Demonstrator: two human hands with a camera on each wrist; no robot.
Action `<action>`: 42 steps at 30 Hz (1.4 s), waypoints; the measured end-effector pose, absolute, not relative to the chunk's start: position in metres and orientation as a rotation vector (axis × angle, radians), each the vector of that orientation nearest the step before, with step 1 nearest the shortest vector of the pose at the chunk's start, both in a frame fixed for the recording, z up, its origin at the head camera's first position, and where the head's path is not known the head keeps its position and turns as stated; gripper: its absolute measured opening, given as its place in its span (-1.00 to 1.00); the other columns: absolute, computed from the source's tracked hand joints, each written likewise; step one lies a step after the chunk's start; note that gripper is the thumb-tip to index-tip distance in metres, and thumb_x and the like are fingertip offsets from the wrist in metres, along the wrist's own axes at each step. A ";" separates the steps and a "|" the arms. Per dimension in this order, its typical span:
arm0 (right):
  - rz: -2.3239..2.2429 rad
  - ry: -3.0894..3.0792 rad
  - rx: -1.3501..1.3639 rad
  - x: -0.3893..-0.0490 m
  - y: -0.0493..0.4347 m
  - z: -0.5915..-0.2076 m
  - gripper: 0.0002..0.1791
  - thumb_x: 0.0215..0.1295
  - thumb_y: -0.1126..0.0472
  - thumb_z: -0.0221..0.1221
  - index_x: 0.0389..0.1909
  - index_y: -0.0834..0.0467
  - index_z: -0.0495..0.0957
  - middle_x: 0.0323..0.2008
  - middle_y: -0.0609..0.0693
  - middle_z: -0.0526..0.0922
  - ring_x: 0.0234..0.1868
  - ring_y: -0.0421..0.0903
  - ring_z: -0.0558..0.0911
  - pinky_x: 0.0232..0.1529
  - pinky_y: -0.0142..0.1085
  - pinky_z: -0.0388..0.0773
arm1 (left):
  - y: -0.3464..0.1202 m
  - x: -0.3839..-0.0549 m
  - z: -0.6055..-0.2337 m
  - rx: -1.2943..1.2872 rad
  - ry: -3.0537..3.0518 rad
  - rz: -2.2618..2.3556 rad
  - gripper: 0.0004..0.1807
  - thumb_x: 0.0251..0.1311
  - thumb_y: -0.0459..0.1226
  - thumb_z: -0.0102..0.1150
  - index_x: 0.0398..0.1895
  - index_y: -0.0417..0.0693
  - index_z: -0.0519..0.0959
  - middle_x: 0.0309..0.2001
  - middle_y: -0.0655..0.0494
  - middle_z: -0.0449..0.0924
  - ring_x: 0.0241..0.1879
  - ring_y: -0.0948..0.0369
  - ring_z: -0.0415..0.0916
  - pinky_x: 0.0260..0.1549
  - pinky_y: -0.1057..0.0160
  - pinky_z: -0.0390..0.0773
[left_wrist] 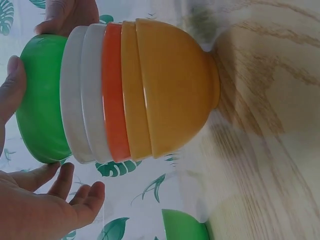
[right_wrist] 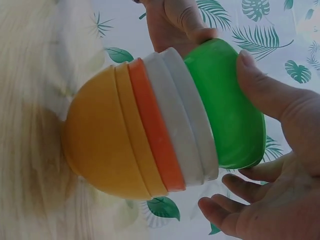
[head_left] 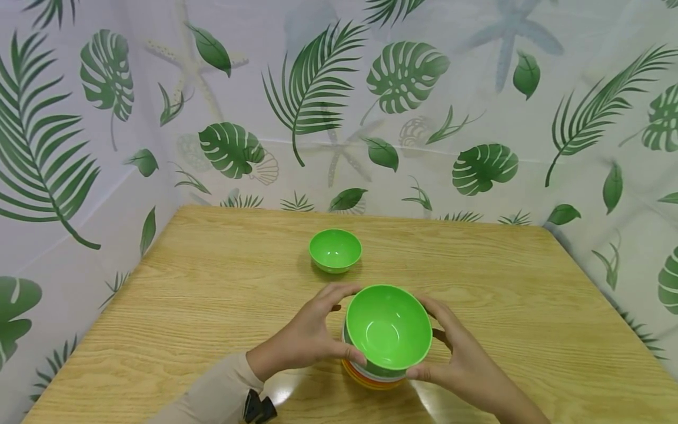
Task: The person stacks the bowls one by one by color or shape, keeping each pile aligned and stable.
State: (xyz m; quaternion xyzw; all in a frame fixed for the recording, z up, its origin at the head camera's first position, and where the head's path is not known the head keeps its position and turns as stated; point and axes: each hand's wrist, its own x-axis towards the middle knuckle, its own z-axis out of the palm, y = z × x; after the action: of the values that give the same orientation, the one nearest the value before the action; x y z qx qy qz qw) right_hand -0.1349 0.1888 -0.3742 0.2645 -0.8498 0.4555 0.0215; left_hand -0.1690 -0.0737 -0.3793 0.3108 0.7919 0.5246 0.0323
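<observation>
Both hands hold a green bowl [head_left: 389, 327] at the top of a stack of bowls. My left hand [head_left: 315, 330] grips its left side, thumb at the near rim and fingers at the far side. On the other side my right hand [head_left: 455, 353] grips it in the same way. Below, nested together, are two white bowls [left_wrist: 71, 95], one red-orange bowl [left_wrist: 114, 92] and two yellow-orange bowls [right_wrist: 100, 135], the lowest standing on the table. In both wrist views the green bowl's wall shows well above the upper white rim, slightly tilted in the right wrist view.
A second green bowl [head_left: 335, 250] stands upright on the wooden table [head_left: 212, 282], beyond the stack. A white cloth [head_left: 339, 153] printed with green leaves hangs behind the table and along its sides. A black clip-like piece [head_left: 258, 406] sits at the left sleeve.
</observation>
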 end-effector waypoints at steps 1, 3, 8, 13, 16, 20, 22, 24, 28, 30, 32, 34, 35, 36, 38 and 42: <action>1.417 -2.634 0.820 -0.135 0.189 -0.376 0.09 -0.16 0.26 0.51 0.43 0.08 0.12 0.34 -0.02 0.25 0.32 -0.28 0.20 0.17 -0.32 0.45 | -0.074 -0.169 -0.380 0.961 2.449 1.605 0.05 -0.35 -0.22 0.62 0.34 -0.23 0.29 0.29 -0.05 0.31 0.29 0.07 0.26 0.21 0.01 0.39; 1.425 -2.641 0.814 -0.134 0.189 -0.378 0.09 -0.15 0.26 0.50 0.44 0.08 0.10 0.35 -0.01 0.24 0.33 -0.29 0.19 0.17 -0.31 0.45 | -0.074 -0.169 -0.381 0.971 2.462 1.588 0.05 -0.36 -0.21 0.62 0.33 -0.22 0.29 0.29 -0.04 0.31 0.29 0.08 0.25 0.20 0.01 0.39; 1.437 -2.654 0.808 -0.134 0.189 -0.385 0.07 -0.12 0.24 0.49 0.43 0.10 0.11 0.35 0.04 0.25 0.35 -0.30 0.17 0.17 -0.27 0.46 | -0.074 -0.168 -0.386 0.936 2.465 1.563 0.06 -0.35 -0.20 0.62 0.34 -0.22 0.28 0.32 -0.03 0.29 0.32 0.06 0.23 0.22 -0.05 0.37; 1.451 -2.695 0.765 -0.134 0.188 -0.388 0.05 -0.09 0.18 0.48 0.43 0.15 0.10 0.36 0.07 0.24 0.38 0.00 0.18 0.18 -0.19 0.48 | -0.074 -0.167 -0.390 0.896 2.450 1.527 0.07 -0.32 -0.19 0.61 0.35 -0.24 0.25 0.37 -0.12 0.24 0.37 0.04 0.17 0.24 -0.07 0.35; 1.464 -2.716 0.735 -0.134 0.188 -0.387 0.05 -0.07 0.14 0.47 0.43 0.16 0.09 0.38 0.09 0.22 0.37 0.16 0.18 0.17 -0.08 0.48 | -0.073 -0.168 -0.390 0.897 2.454 1.507 0.07 -0.30 -0.18 0.61 0.36 -0.26 0.25 0.37 -0.13 0.26 0.37 0.05 0.19 0.23 -0.05 0.37; 1.475 -2.733 0.698 -0.133 0.187 -0.385 0.07 -0.06 0.08 0.47 0.44 0.17 0.07 0.39 0.13 0.20 0.37 0.22 0.19 0.15 0.01 0.47 | -0.073 -0.169 -0.388 0.895 2.467 1.470 0.07 -0.29 -0.16 0.60 0.36 -0.27 0.24 0.34 -0.08 0.33 0.34 0.07 0.25 0.20 -0.03 0.40; 1.485 -2.738 0.688 -0.132 0.186 -0.386 0.07 -0.05 0.07 0.46 0.44 0.19 0.07 0.39 0.13 0.21 0.37 0.19 0.20 0.14 -0.03 0.49 | -0.073 -0.169 -0.388 0.890 2.470 1.451 0.07 -0.28 -0.15 0.60 0.36 -0.26 0.25 0.33 -0.07 0.33 0.33 0.07 0.27 0.20 -0.04 0.40; 1.515 -2.738 0.688 -0.131 0.186 -0.386 0.06 -0.02 0.08 0.45 0.45 0.18 0.06 0.40 0.12 0.20 0.36 0.17 0.20 0.13 -0.09 0.51 | -0.074 -0.168 -0.387 0.874 2.466 1.441 0.07 -0.28 -0.14 0.60 0.36 -0.26 0.24 0.33 -0.07 0.33 0.33 0.07 0.26 0.20 -0.04 0.40; 1.556 -2.732 0.692 -0.131 0.185 -0.388 0.03 0.02 0.10 0.43 0.46 0.13 0.04 0.41 0.10 0.19 0.37 0.14 0.19 0.12 -0.15 0.53 | -0.074 -0.168 -0.386 0.864 2.484 1.418 0.08 -0.28 -0.13 0.60 0.37 -0.27 0.23 0.33 -0.10 0.32 0.33 0.05 0.27 0.20 -0.04 0.40; 1.562 -2.731 0.689 -0.131 0.184 -0.389 0.03 0.01 0.09 0.43 0.46 0.11 0.05 0.41 0.09 0.19 0.37 0.14 0.19 0.12 -0.14 0.52 | -0.075 -0.168 -0.386 0.868 2.498 1.403 0.09 -0.29 -0.13 0.61 0.36 -0.27 0.24 0.33 -0.10 0.33 0.32 0.05 0.28 0.20 -0.04 0.40; 1.561 -2.732 0.682 -0.131 0.184 -0.389 0.04 0.00 0.08 0.43 0.46 0.10 0.05 0.41 0.09 0.20 0.37 0.15 0.20 0.12 -0.13 0.52 | -0.075 -0.168 -0.386 0.873 2.510 1.392 0.09 -0.30 -0.12 0.61 0.36 -0.27 0.24 0.33 -0.09 0.34 0.31 0.05 0.29 0.19 -0.04 0.40; 1.569 -2.736 0.671 -0.131 0.184 -0.389 0.04 0.00 0.08 0.44 0.46 0.10 0.05 0.40 0.09 0.20 0.36 0.15 0.21 0.12 -0.13 0.52 | -0.075 -0.169 -0.387 0.876 2.509 1.393 0.09 -0.30 -0.12 0.61 0.36 -0.27 0.24 0.33 -0.09 0.34 0.31 0.04 0.29 0.19 -0.06 0.40; 1.581 -2.737 0.663 -0.131 0.184 -0.389 0.04 0.01 0.09 0.44 0.46 0.10 0.05 0.40 0.10 0.20 0.36 0.16 0.22 0.12 -0.15 0.53 | -0.075 -0.169 -0.387 0.876 2.507 1.393 0.09 -0.29 -0.12 0.61 0.36 -0.26 0.24 0.33 -0.08 0.34 0.31 0.05 0.29 0.19 -0.06 0.40; 1.592 -2.741 0.653 -0.130 0.185 -0.389 0.04 0.01 0.10 0.43 0.47 0.09 0.04 0.40 0.10 0.20 0.36 0.16 0.23 0.12 -0.16 0.53 | -0.075 -0.169 -0.387 0.877 2.504 1.395 0.08 -0.29 -0.11 0.61 0.36 -0.25 0.25 0.33 -0.08 0.34 0.31 0.05 0.29 0.19 -0.06 0.40; 1.617 -2.748 0.632 -0.130 0.185 -0.390 0.04 0.03 0.13 0.43 0.47 0.06 0.02 0.41 0.10 0.19 0.35 0.17 0.24 0.12 -0.18 0.52 | -0.075 -0.168 -0.387 0.879 2.504 1.394 0.08 -0.29 -0.11 0.61 0.36 -0.24 0.25 0.33 -0.07 0.34 0.31 0.05 0.28 0.19 -0.05 0.40; 1.658 -2.757 0.599 -0.130 0.185 -0.391 0.03 0.07 0.14 0.41 0.48 0.03 0.00 0.42 0.10 0.16 0.36 0.18 0.24 0.13 -0.14 0.50 | -0.075 -0.168 -0.387 0.883 2.523 1.381 0.08 -0.30 -0.11 0.61 0.35 -0.24 0.26 0.32 -0.06 0.35 0.31 0.04 0.29 0.18 -0.05 0.41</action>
State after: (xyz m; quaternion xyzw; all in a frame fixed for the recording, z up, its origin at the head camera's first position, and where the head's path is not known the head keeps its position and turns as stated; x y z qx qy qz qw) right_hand -0.1299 0.1846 -0.3915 0.1825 -0.8407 0.5056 -0.0656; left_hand -0.1680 -0.0753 -0.3873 0.2927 0.8367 0.4581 0.0664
